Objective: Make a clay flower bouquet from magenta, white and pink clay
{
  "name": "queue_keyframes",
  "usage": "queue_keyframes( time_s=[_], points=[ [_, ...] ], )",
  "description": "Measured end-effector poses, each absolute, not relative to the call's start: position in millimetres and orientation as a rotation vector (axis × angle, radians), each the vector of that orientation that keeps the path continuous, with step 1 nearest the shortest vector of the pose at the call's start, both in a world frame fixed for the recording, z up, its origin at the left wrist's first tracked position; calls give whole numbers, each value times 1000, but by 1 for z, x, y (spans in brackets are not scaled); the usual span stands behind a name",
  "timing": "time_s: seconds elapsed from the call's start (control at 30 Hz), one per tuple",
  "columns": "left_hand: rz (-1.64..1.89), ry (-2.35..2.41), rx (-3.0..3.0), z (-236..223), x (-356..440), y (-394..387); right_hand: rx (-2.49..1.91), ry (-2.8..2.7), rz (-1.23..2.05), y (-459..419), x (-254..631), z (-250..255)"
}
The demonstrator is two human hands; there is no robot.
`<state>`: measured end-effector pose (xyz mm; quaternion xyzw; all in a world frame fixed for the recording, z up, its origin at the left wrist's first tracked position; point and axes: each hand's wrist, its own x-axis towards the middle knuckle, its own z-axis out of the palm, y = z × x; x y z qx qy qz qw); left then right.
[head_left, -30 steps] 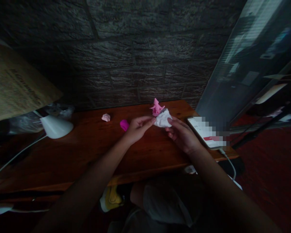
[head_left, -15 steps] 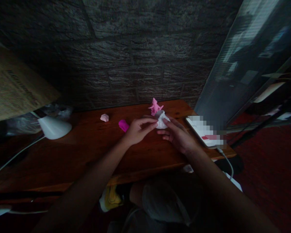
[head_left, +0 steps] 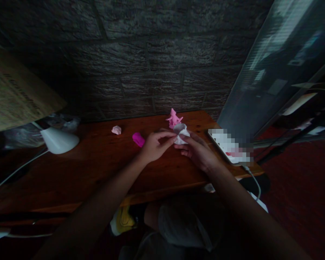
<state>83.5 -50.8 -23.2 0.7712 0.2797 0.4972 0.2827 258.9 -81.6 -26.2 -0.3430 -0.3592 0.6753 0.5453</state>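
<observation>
Between my two hands, above the wooden table, is a small white cup-shaped piece [head_left: 182,135] that looks soft, with an uneven rim and a hollow facing up. My left hand [head_left: 157,145] pinches its left edge between thumb and fingertips. On the other side, my right hand [head_left: 197,148] grips it, thumb on the near wall and fingers curled beneath. Just behind it stands a pink figure [head_left: 173,118] with a pointed top and thin arms. A magenta lump [head_left: 138,139] lies left of my left hand, partly covered by it. Farther left sits a pale pink lump [head_left: 116,130].
A flat device [head_left: 224,146], partly pixelated, lies at the table's right end with a white cable [head_left: 256,182] attached. To the left are a white lamp-like base [head_left: 60,141] and a brown paper bag [head_left: 18,94]. A dark brick wall [head_left: 130,65] rises behind the table [head_left: 97,173].
The white piece has tilted slightly, so more of its hollow shows. My right thumb has shifted a little down its wall. Both hands stay in nearly the same place.
</observation>
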Motion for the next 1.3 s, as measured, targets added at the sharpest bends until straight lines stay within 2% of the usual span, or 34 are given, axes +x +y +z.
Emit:
queue_keyframes(
  time_s=[0.23,0.5,1.3],
  points=[
    [1165,793,1863,-23,85,-53,-830,-880,1442,-82,255,-27],
    [1141,785,1654,-22,89,-53,-809,-888,1375,-82,251,-30],
    [1146,751,1733,-25,86,-48,-799,-869,1398,-84,251,-23]
  ],
)
